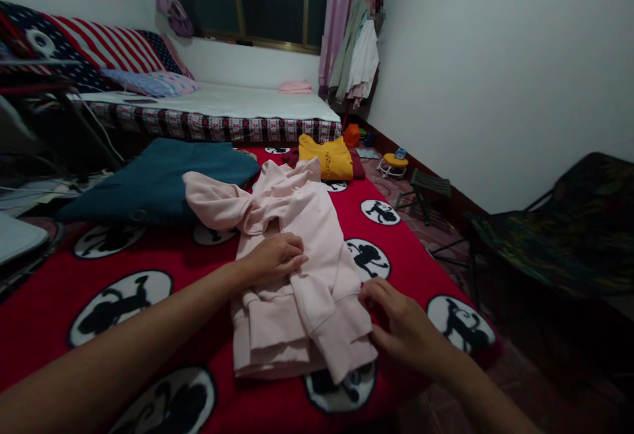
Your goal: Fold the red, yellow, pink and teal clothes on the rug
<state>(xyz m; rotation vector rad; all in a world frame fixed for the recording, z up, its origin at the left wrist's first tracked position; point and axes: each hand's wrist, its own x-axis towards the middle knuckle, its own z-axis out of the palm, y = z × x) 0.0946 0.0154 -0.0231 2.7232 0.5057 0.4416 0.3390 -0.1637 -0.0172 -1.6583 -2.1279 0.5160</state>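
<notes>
A pale pink hoodie (pixel 317 216) lies on the red blanket, its hem towards me. One sleeve (pixel 212 199) sticks out to the left; the other is folded down over the body, with its cuff (pixel 334 351) near the hem. My left hand (pixel 277 259) rests on the middle of the hoodie, fingers lightly bent and lying on the cloth. At the garment's right edge, close to the hem, is my right hand (pixel 396 318). Its thumb and fingers are apart, and the fingertips touch the cloth's edge.
The red blanket (pixel 396 249) has round monkey prints. Beyond the hoodie lie a folded yellow garment (pixel 327 156) and a dark teal garment (pixel 173 176). A camp chair (pixel 559 229) and a folding stool (pixel 426 186) stand at right. A bed (pixel 238 100) is under the window.
</notes>
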